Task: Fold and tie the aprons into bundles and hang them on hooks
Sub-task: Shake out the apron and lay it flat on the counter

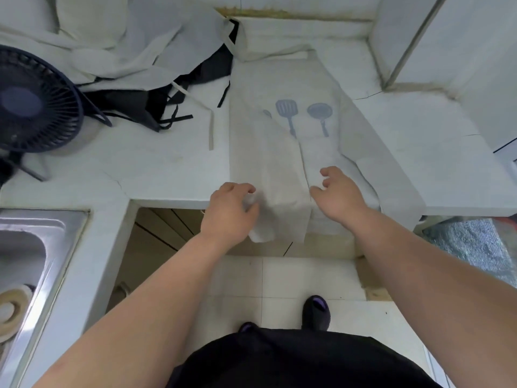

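Probably light, limp and prone to slide, the utensil-print apron (279, 163) lies part-folded on the white counter (167, 169), hem drooping over its front edge, best taken at the hem where the left hand (229, 211) and right hand (340, 193) curl their fingers, though I cannot tell whether they pinch the cloth.

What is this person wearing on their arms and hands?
Nothing: the left hand and right hand are bare, without gloves, rings or a watch, and both forearms show no sleeves. Below them are a black garment and dark shoes with purple trim.
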Demonstrator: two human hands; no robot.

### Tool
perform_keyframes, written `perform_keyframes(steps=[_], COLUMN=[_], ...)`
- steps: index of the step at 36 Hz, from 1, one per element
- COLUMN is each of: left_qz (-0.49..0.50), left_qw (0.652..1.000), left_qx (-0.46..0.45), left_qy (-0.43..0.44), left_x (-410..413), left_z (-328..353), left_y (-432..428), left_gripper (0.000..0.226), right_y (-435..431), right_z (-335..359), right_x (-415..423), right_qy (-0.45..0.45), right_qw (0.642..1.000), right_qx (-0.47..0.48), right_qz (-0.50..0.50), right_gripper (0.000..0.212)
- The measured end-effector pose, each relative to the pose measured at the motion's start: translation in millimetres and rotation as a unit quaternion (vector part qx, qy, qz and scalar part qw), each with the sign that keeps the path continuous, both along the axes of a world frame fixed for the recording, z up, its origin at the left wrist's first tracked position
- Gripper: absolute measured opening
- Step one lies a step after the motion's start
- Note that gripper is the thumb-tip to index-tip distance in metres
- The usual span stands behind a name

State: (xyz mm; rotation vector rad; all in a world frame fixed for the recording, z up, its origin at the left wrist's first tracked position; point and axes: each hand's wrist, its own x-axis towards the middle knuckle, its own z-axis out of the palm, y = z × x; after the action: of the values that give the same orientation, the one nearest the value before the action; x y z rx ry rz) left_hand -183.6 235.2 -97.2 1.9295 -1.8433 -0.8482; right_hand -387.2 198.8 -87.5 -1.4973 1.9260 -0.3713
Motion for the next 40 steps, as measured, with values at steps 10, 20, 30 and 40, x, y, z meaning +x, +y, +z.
perform_keyframes(steps=[10,20,30,40], left_qz=[-0.043,-0.029,0.043,0.126], left_qw=[0.998,0.989,0.990,0.981], left_qx=[0.014,0.102,0.106,0.142], left_qy=[-0.040,-0.102,-0.086,0.049], left_x=[-48,-93,-101,-109], left_z=[-1,-9,-11,-4], left_y=[-34,-80,-91,-101], left_gripper=[0.041,0.048,0.046,0.059], right_y=[-37,-82,-127,-134], right_z=[10,4,16,-6], right_x=[-53,-90,-44,-42], right_qy=[0.111,0.268,-0.111,-0.219], right_qw=[0.994,0.951,0.974,0.950], right_qx=[-0.023,0.086,0.065,0.158], right_qz=[0.005,0.130,0.184,0.159], right_gripper=[0.047,0.025,0.035,0.024])
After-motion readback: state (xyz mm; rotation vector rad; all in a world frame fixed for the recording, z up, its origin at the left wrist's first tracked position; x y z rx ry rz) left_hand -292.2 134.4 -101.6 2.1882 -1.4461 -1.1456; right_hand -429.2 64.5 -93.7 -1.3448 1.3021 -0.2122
